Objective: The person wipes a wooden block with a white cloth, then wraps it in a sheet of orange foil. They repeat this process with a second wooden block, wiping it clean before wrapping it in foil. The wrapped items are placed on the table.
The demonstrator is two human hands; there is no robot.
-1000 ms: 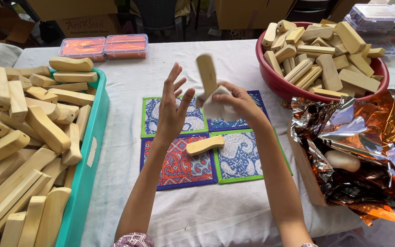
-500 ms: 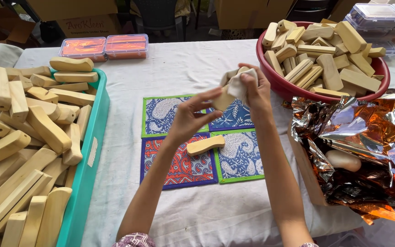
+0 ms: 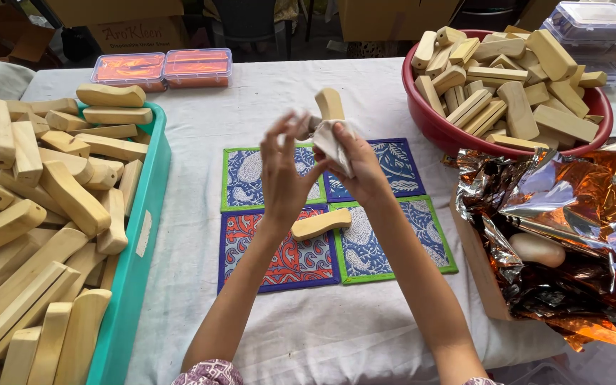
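While both hands are hovering above the four patterned cloth mats [image 3: 279, 253], I am watching the right hand [image 3: 354, 167] closing around a white cloth [image 3: 333, 146] and the lower end of a pale carved wooden block [image 3: 330, 105], which is standing upright over the mats. The left hand [image 3: 283, 175] is touching the cloth with loosely curled fingers; I cannot tell whether it is gripping. Another pale wooden block [image 3: 320, 224] is lying on the mats, a red bowl of blocks [image 3: 436, 125] to their right, a teal tray of blocks [image 3: 133, 285] to their left.
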